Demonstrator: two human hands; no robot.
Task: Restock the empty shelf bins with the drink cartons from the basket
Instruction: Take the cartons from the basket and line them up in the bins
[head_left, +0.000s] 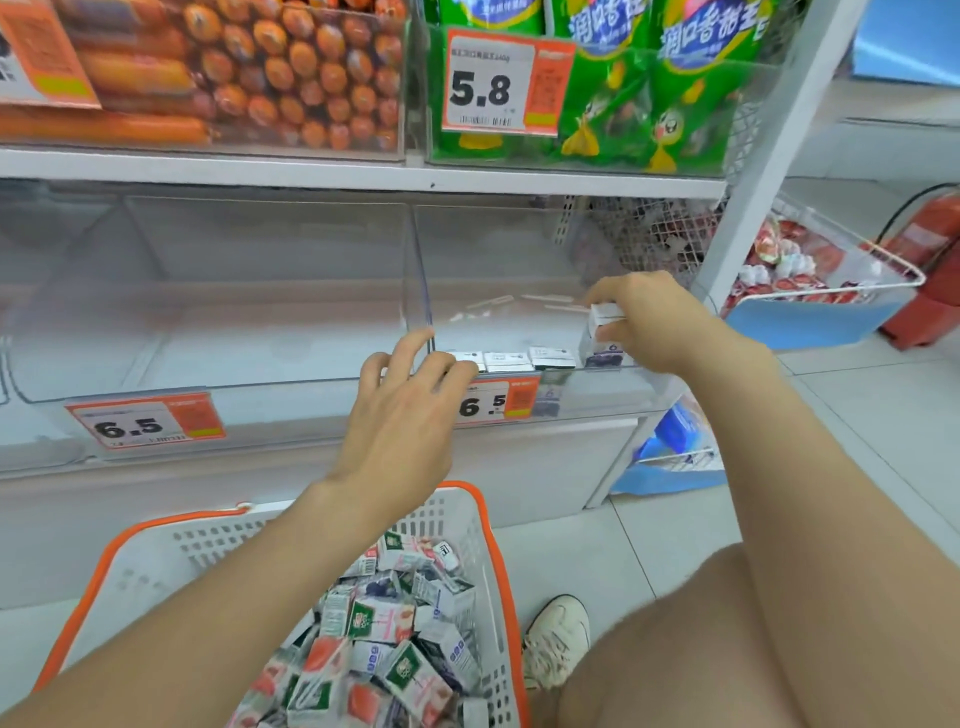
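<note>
Seating a carton, head view: your right hand (649, 322) holds a small white-and-purple drink carton (602, 332) from above. The grip is closed round its top, so the carton hangs just below your fingers. It is at the right end of the row of white-topped cartons (506, 360) along the front wall of the clear plastic shelf bin (509, 270). Lower it upright, flush beside its neighbour. Your left hand (405, 410), fingers spread and holding nothing, rests at the row's left end; let it steady the line. The white plastic basket with orange rim (208, 540) sits below, holding many more cartons.
</note>
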